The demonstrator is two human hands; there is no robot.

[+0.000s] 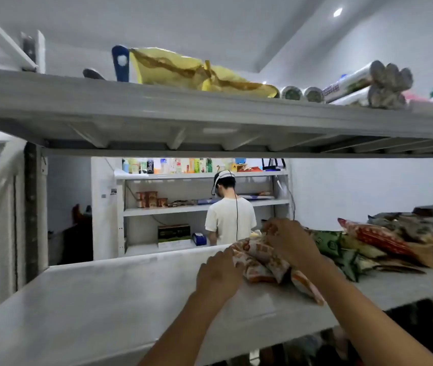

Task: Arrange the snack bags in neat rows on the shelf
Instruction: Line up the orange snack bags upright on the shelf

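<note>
Orange snack bags (pixel 261 257) lie bunched on the mid shelf (pixel 104 299), approx 4 o'clock of frame centre. R hand (pixel 291 241) sits on top, fingers curled over the far end, gripping. L hand (pixel 218 273) at the bunch's 8 o'clock, fingers pressed together, tips on its edge; grip or touch, can't tell. Mixed bag pile (pixel 384 241) just beside at 3 o'clock. Upper shelf (pixel 157 107) at 12 carries a yellow bag (pixel 183 70) and rolls (pixel 368 85). Another person (pixel 229 220) stands beyond, back turned.

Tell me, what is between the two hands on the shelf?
In the head view, orange snack bags lie between the left hand and right hand, both touching them.
</note>
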